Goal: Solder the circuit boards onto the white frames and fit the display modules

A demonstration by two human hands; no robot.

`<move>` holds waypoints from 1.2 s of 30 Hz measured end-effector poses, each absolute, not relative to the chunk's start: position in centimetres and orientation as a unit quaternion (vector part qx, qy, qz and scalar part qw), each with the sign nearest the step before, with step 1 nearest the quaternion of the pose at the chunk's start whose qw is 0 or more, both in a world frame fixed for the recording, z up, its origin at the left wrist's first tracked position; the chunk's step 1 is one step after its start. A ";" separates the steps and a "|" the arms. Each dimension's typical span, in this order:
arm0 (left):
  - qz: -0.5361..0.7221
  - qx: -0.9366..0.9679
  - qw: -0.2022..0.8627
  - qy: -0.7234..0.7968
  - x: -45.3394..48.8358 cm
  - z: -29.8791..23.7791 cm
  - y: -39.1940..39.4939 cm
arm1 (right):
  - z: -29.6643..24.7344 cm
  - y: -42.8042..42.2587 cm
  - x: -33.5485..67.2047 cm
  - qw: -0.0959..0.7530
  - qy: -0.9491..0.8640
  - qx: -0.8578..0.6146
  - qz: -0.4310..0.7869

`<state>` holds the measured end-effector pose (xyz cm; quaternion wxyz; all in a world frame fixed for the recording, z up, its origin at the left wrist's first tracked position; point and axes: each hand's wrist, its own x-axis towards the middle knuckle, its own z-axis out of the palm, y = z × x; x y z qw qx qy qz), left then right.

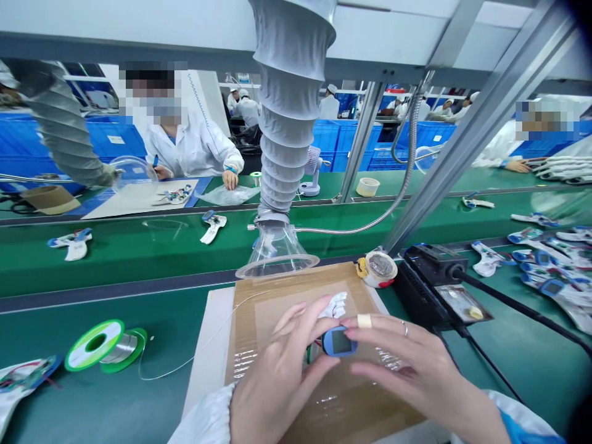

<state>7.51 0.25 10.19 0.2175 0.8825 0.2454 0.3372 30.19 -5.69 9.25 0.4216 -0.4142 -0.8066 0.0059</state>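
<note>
Between my left hand (277, 376) and my right hand (407, 357) sits a handheld infrared thermometer (340, 341), its blue head and dark display facing up. Its white handle (333, 305) points away from me. My left fingers and thumb pinch the head from one side, and my right fingers hold it from the other. A beige tape wraps my right index finger. Below my hands lies a taped cardboard mat (319, 401). Thin wire runs from a green solder spool (104, 345) on the bench towards the mat.
A soldering station (430, 283) and a round tip cleaner (378, 269) stand right of the mat. Several thermometer bodies lie at the right. A fume extractor hood (277, 253) hangs ahead, over a green conveyor (139, 259). Co-workers in white coats sit beyond it.
</note>
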 end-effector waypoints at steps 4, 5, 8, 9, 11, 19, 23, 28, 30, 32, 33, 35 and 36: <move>0.335 0.896 0.175 0.232 7.8 10.4 -0.2 | 9.7 -4.8 30.0 0.428 -0.795 -0.431 -0.014; 0.333 0.897 0.169 0.235 7.8 10.5 -0.3 | 9.8 -4.7 29.9 0.418 -0.796 -0.437 -0.001; 0.338 0.897 0.161 0.236 8.0 10.4 -0.4 | 9.8 -4.9 29.6 0.376 -0.798 -0.467 0.056; 0.340 0.896 0.164 0.234 8.0 10.2 -0.4 | 9.8 -5.1 29.5 0.363 -0.797 -0.477 0.072; 0.344 0.893 0.178 0.230 7.9 10.0 -0.2 | 9.6 -5.6 29.6 0.338 -0.799 -0.488 0.099; 0.337 0.841 0.342 0.252 7.2 9.9 0.2 | 7.7 -6.4 31.2 0.365 -0.832 -0.413 -0.057; 0.361 0.773 0.419 0.311 7.3 9.2 -0.4 | 7.1 -6.6 31.5 0.355 -0.838 -0.401 -0.105; 0.292 0.554 0.684 0.375 8.2 7.8 -1.5 | 8.0 -6.7 30.6 0.423 -0.795 -0.418 -0.120; 0.296 0.507 0.735 0.340 8.4 7.5 -1.6 | 8.8 -6.5 30.1 0.444 -0.791 -0.411 -0.086; 0.304 0.500 0.748 0.313 8.4 7.5 -1.5 | 9.5 -6.2 29.7 0.457 -0.788 -0.408 -0.064; 0.299 0.504 0.751 0.304 8.3 7.6 -1.5 | 9.7 -6.0 29.6 0.461 -0.786 -0.408 -0.059; 0.288 0.510 0.756 0.294 8.2 8.0 -1.4 | 9.9 -5.8 29.4 0.465 -0.785 -0.407 -0.045; 0.288 0.512 0.755 0.291 8.2 8.2 -1.4 | 9.8 -5.7 29.4 0.462 -0.788 -0.406 -0.037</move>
